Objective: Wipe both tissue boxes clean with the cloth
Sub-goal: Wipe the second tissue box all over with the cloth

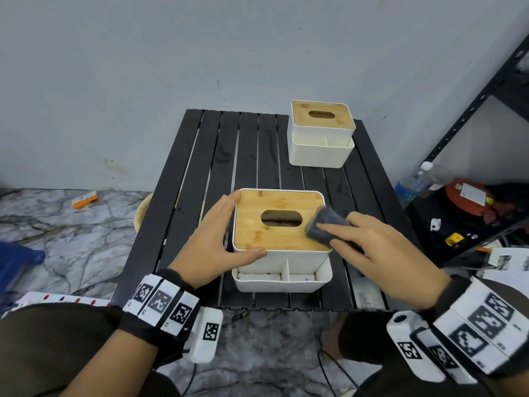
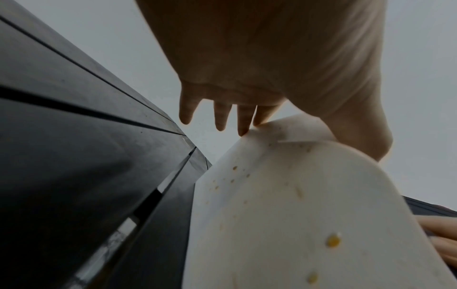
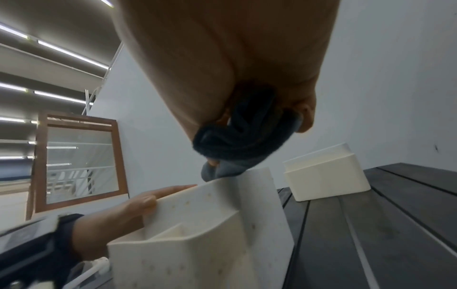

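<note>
The right hand (image 1: pixel 380 250) has its grip closed on a bunched grey cloth (image 1: pixel 326 224), fingers laid over it and pressing it onto the bamboo lid at the 3 o'clock edge of the near tissue box (image 1: pixel 282 239). The right wrist view shows the cloth (image 3: pixel 242 136) wadded under the palm and touching the box's top rim. The left hand (image 1: pixel 217 239) braces that same box at its 9 o'clock side, fingers straight along the white wall and thumb across the near corner; its grip is released, clasping nothing. The box's white side carries small yellowish spots (image 2: pixel 332 241). It stands at the 6 o'clock end of the black slatted tabletop (image 1: pixel 200 173). The far tissue box (image 1: pixel 320 136) sits well apart, towards 1 o'clock.
</note>
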